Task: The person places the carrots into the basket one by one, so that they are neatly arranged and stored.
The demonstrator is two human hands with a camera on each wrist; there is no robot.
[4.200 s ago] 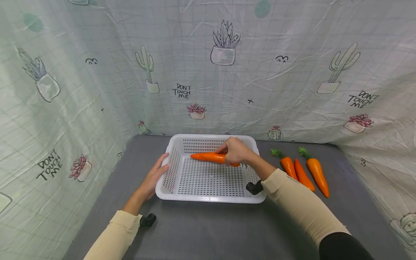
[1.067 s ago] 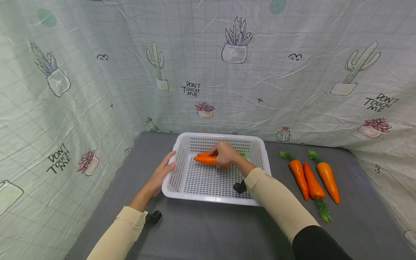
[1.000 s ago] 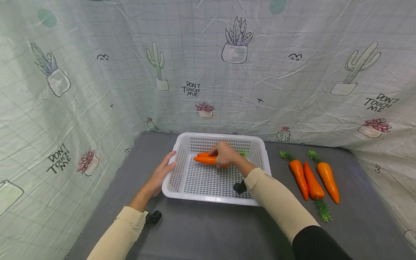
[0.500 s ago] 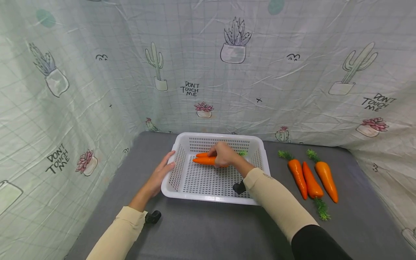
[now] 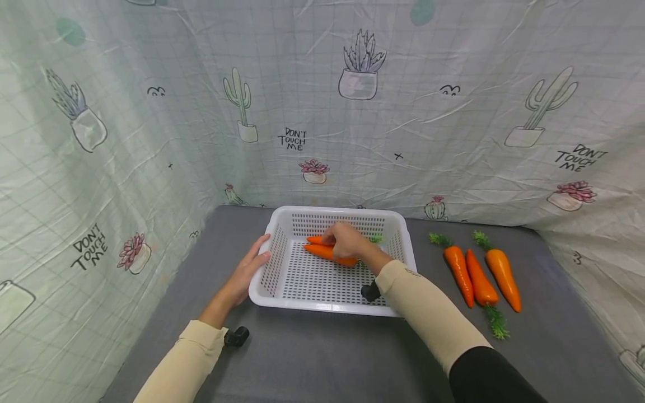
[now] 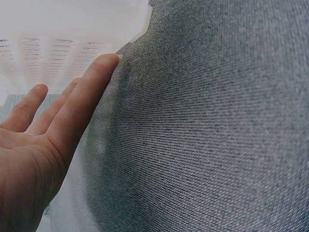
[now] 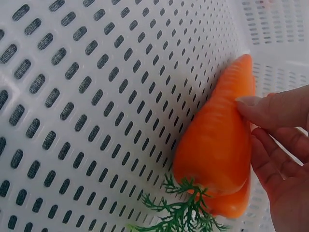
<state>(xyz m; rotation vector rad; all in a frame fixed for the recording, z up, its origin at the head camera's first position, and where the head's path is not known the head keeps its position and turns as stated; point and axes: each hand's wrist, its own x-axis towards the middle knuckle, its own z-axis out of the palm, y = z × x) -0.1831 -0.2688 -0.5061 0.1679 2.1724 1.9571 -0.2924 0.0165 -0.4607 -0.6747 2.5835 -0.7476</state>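
Note:
A white perforated plastic basket (image 5: 327, 307) stands on the grey table. Against its left wall my left hand (image 5: 244, 275) rests; the left wrist view shows straight fingers (image 6: 79, 104) at the basket's outer side. Two orange carrots lie side by side inside, tips leftward. My right hand (image 5: 347, 242) reaches in and holds the front carrot (image 7: 210, 145), thumb on its side and other fingers curled on the far side, partly hidden. Behind it, the back carrot (image 5: 314, 240) is mostly covered by the hand. Feathery green leaves (image 7: 181, 208) show at the front carrot's thick end.
Right of the basket lie three more carrots: a left one (image 5: 458, 275), a middle one (image 5: 480, 281) with leaves toward the front, and a right one (image 5: 504, 277). A printed curtain (image 5: 322, 112) hangs behind and along both sides of the table.
Seconds ago the right hand held a carrot low in the basket. Since half a second ago, the front carrot has turned slightly, its thick end swinging toward the front. The left hand stays put.

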